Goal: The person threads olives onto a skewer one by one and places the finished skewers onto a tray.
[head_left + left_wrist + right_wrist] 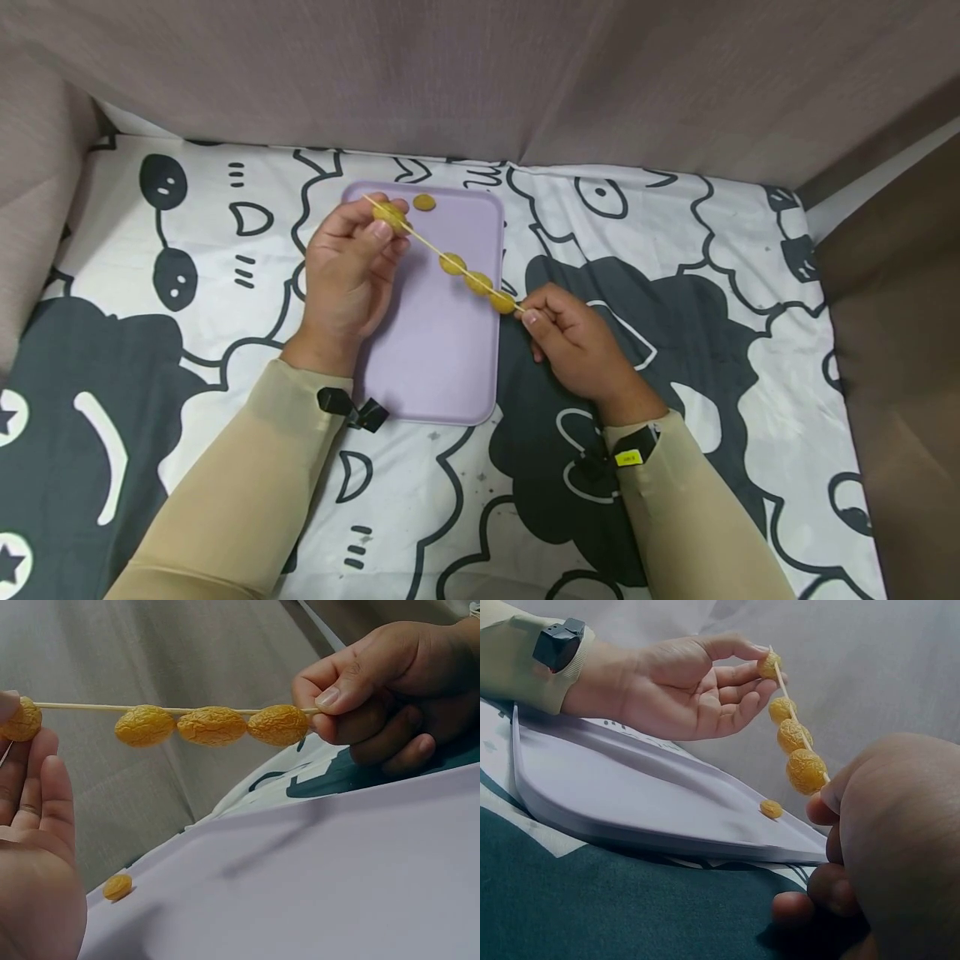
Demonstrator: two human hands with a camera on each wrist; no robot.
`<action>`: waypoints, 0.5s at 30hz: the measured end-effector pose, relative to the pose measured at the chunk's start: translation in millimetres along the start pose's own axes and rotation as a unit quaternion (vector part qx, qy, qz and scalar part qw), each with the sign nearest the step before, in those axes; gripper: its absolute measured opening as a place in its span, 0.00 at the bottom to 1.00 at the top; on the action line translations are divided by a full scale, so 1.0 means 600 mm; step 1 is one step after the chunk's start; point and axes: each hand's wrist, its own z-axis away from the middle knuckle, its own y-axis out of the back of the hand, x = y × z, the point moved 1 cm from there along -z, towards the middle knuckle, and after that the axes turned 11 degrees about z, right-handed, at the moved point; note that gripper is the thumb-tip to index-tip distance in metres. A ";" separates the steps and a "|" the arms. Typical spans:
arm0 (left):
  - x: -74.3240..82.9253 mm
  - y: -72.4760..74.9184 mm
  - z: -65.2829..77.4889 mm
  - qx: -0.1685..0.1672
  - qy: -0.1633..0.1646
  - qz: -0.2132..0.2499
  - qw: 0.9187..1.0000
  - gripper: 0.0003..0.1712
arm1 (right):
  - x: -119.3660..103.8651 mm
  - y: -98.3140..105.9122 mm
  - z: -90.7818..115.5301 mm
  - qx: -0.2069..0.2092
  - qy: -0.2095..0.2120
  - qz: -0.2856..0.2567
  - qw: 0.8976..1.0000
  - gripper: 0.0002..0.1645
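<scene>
My right hand pinches one end of a thin wooden skewer between thumb and fingers. Next to that grip, a row of wrinkled yellow dried fruits, the middle one among them, sits threaded close together. Toward the other end, my left hand pinches another dried fruit on the skewer, whose tip sticks out past it. A bare stretch of stick separates this fruit from the row. The skewer slants above a pale purple tray. One loose dried fruit lies near the tray's far edge.
A white cloth with black cartoon figures lies under the tray. Beyond its far edge hangs a grey-brown fabric. Brown fabric stands at the right and a pale cushion-like surface at the left.
</scene>
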 end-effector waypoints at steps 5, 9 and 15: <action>-0.002 0.000 0.001 -0.008 0.009 -0.015 1.000 0.18 | 0.000 0.000 0.000 0.001 -0.004 0.002 1.000 0.08; -0.003 0.001 0.002 -0.018 0.014 -0.031 0.999 0.19 | -0.001 0.000 0.000 0.000 -0.005 0.001 1.000 0.07; -0.003 0.001 0.005 -0.034 0.016 -0.054 0.998 0.13 | -0.001 0.000 0.000 -0.001 0.001 -0.005 1.000 0.07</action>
